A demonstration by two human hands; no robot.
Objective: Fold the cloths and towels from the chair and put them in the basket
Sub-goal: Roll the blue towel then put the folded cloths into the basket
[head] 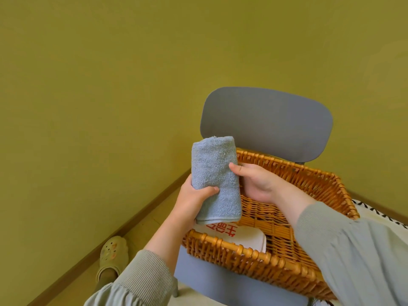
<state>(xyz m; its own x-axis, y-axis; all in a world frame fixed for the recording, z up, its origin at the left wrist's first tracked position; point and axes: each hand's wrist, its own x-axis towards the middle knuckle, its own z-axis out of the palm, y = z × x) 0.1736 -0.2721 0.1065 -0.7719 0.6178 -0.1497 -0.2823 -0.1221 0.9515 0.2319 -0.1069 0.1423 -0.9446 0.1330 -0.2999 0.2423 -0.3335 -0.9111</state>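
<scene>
Olive-green wall [110,85] behind, and we're right at the chair. Left hand [194,195] has the grip: fingers wrapped round the lower half of a folded blue-grey towel [215,180], thumb clamped across its front. The towel stands upright, a thick, tidy bundle. Right hand [258,184] steadies it from the other side, thumb pressed on the towel's edge, fingers tucked out of sight behind.

Below the towel sits the wicker basket [249,252], resting on the seat of the grey-blue chair [265,122]. One white cloth with red characters [249,238] already lies flat in its near left corner; the wicker floor beside it shows bare.

Folding looks finished on this one, so the step in hand is the placing. Next move, I'd say: lower the bundle over the rim and set it down next to the white cloth, keeping both hands tight until it lands so the layers don't spring open.

Down on the floor at left, a beige clog [113,252].
</scene>
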